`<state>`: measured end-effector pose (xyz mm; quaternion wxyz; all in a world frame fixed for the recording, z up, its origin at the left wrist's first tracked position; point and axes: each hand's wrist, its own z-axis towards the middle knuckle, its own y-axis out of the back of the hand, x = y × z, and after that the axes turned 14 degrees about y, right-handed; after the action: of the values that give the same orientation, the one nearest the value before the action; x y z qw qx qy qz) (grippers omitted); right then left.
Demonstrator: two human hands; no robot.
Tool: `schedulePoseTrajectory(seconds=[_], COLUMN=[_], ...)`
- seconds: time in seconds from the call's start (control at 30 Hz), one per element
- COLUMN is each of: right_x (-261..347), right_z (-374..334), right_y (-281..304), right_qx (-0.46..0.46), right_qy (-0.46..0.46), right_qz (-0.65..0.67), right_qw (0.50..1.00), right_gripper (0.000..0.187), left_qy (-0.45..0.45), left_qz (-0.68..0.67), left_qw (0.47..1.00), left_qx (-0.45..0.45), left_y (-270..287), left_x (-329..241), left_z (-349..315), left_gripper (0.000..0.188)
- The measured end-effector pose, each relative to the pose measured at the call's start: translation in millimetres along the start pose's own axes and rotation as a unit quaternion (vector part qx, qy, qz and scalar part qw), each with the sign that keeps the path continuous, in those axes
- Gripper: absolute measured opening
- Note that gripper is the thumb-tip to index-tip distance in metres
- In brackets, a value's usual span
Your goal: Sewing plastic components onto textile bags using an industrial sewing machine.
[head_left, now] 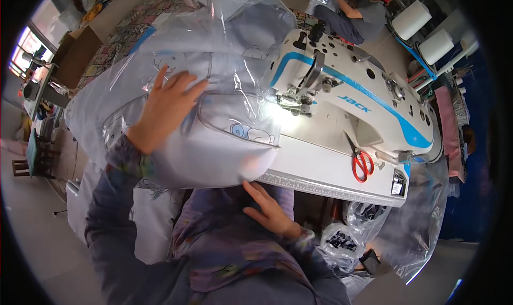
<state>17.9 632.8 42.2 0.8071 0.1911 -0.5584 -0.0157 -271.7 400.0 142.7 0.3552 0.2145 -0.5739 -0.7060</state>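
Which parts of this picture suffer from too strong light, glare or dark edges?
In the head view, a near-white glow lies below the needle end of the sewing machine; glare streaks cross the clear plastic; the window at left looks overbright; black rounds off the corners.

The upper edge crops plastic sheeting (235,19) and a co-worker (370,21).

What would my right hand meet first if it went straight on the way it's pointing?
Your right hand points forward and to the left, so it would likely meet the near edge of the pale sheet material first; whether over or under it is unclear.
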Motion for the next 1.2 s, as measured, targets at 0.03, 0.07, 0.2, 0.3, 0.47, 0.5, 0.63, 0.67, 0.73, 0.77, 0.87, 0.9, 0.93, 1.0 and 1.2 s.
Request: schedulePoseTrajectory(seconds=[0.03, 0.07, 0.2, 0.3, 0.47, 0.5, 0.63, 0.67, 0.73, 0.77, 0.87, 0.9, 0.93, 1.0, 1.2], right_x=[-8.3, -16.3, -28.1, -28.3, -29.1, -29.1, -31.9, -34.3, -39.4, -40.7, -33.8, -27.0, -18.7, 0.9, 18.8], right_z=[3.6, 8.9, 21.3, 26.8, 37.8, 36.2, 24.3, 22.1, 20.3, 19.6, 17.8, 15.5, 12.4, 5.6, 15.7], right_y=[-12.5, -25.2, -54.4, -57.1, -63.7, -67.6, -92.6, -99.6, -112.8, -117.1, -117.7, -114.0, -108.6, -95.1, -68.8], right_qx=[-0.022, -0.044, -0.157, -0.169, -0.228, -0.222, -0.245, -0.242, -0.196, -0.166, -0.141, -0.116, -0.124, -0.117, -0.242], right_qy=[-0.006, -0.011, -0.103, -0.146, -0.121, -0.096, -0.011, -0.031, -0.007, -0.037, -0.106, -0.169, -0.124, -0.081, -0.084], right_qz=[0.037, 0.073, 0.272, 0.291, 0.329, 0.358, 0.354, 0.37, 0.308, 0.273, 0.371, 0.396, 0.362, 0.285, 0.36], right_qw=[0.999, 0.996, 0.944, 0.93, 0.908, 0.902, 0.902, 0.897, 0.931, 0.947, 0.912, 0.895, 0.916, 0.948, 0.897], right_gripper=[0.076, 0.075, 0.068, 0.064, 0.058, 0.058, 0.06, 0.058, 0.055, 0.055, 0.056, 0.057, 0.06, 0.067, 0.067], left_qy=[-0.019, -0.046, -0.085, -0.052, -0.203, -0.171, -0.037, 0.007, -0.017, -0.033, -0.031, 0.003, 0.023, 0.04, -0.021], left_qz=[0.005, -0.007, 0.008, -0.024, 0.073, 0.041, -0.056, -0.018, -0.099, -0.13, -0.216, -0.174, -0.173, -0.203, -0.18], left_qw=[1.0, 0.996, 0.994, 0.998, 0.974, 0.977, 0.963, 0.947, 0.986, 0.99, 0.975, 0.984, 0.984, 0.977, 0.983], left_qx=[-0.02, -0.08, -0.063, -0.028, 0.074, 0.124, 0.259, 0.321, 0.135, 0.046, 0.037, 0.032, 0.033, 0.057, 0.034], left_y=[-10.1, -17.7, 23.9, 115.4, 147.6, 126.1, 81.9, 80.7, 82.0, 81.3, 41.7, 20.4, 2.3, -29.3, -25.5], left_x=[13.3, 23.1, 26.1, -23.4, -145.1, -156.2, -141.0, -142.2, -155.9, -168.9, -186.6, -181.3, -169.9, -142.6, -128.9], left_z=[0.2, 2.4, 17.6, 14.8, -88.8, -103.2, -121.5, -117.6, -103.8, -96.7, -58.2, -45.3, -40.5, -34.4, -36.3], left_gripper=[0.054, 0.051, 0.036, 0.03, 0.02, 0.015, 0.031, 0.038, 0.048, 0.054, 0.067, 0.076, 0.079, 0.084, 0.058])
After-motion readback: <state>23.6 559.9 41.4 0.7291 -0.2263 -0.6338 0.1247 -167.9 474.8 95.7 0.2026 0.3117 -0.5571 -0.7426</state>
